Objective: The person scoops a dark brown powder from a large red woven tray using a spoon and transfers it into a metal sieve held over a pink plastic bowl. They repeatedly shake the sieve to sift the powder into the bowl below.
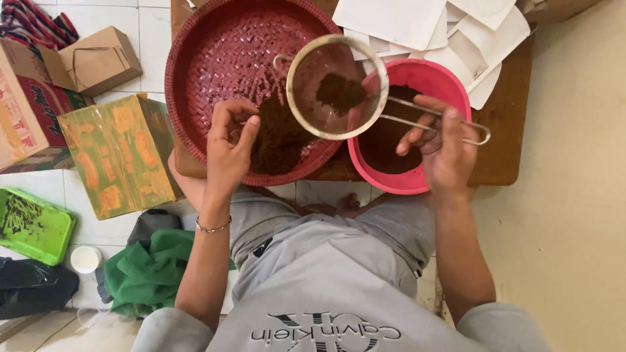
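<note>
My right hand (445, 148) grips the wire handle of a round metal sieve (336, 88) that holds a small clump of dark brown powder. The sieve hangs over the gap between a red woven tray (215, 45) and a pink plastic bowl (438, 81). Both contain the same brown powder. My left hand (229, 145) hovers over the pile of powder (279, 133) in the tray, fingers curled and pinched together with a little powder on them. A thin bracelet circles that wrist.
The tray and bowl rest on a low wooden board (505, 140) with white paper sheets (450, 26) at its back. On the tiled floor to the left lie cardboard boxes (117, 153), a green tray (32, 225), a white lid (85, 259) and green cloth (153, 270).
</note>
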